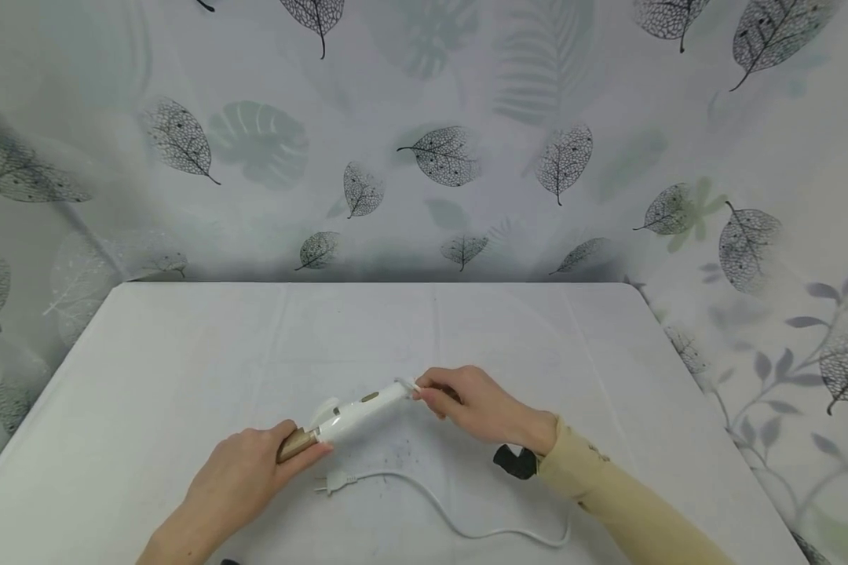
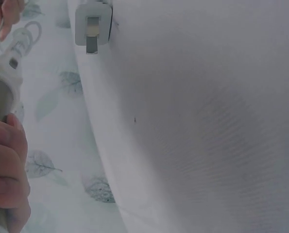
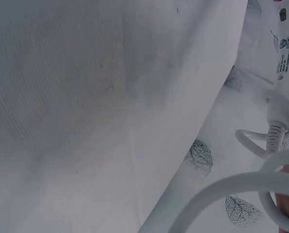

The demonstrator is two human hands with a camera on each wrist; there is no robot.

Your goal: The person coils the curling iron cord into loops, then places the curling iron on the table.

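A white curling iron (image 1: 362,416) with a gold barrel is held above the table, slanting up to the right. My left hand (image 1: 243,475) grips it by the barrel, and the left wrist view shows those fingers (image 2: 6,165) curled round it. At the handle's far end my right hand (image 1: 477,404) pinches the white cord. Loops of this cord (image 3: 231,182) hang close to the camera in the right wrist view, beside the handle (image 3: 287,63) with its small printed label. The two-pin plug (image 1: 337,480) is below the iron, nearer me.
A white-covered table (image 1: 205,345) lies under both hands. Leaf-printed fabric (image 1: 396,94) hangs behind it and along the sides. Part of the cord (image 1: 459,530) curves across the near side toward the right sleeve. A black piece (image 1: 516,461) sits by the right wrist.
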